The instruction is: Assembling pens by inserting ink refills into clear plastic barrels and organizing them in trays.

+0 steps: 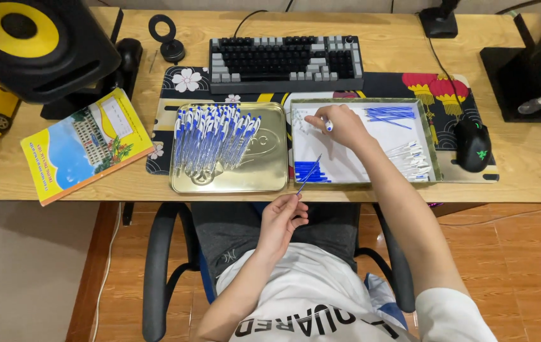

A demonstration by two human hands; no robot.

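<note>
Left hand (284, 218), nearest the seated person, pinches a thin blue refill (309, 175), tip angled up over the worktop (524, 171) edge. Beyond it, right hand (340, 125) reaches into the white tray (434, 136), grip closed on a small blue-tipped part (328, 126). Left of it, gold tray (270, 177) holds assembled pens (213, 136). Keyboard (286, 63) sits farthest.

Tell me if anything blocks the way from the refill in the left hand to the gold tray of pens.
Nothing visible does. The left hand holds the blue refill at the desk's front edge, and only bare desk edge lies between it and the gold tray.
</note>
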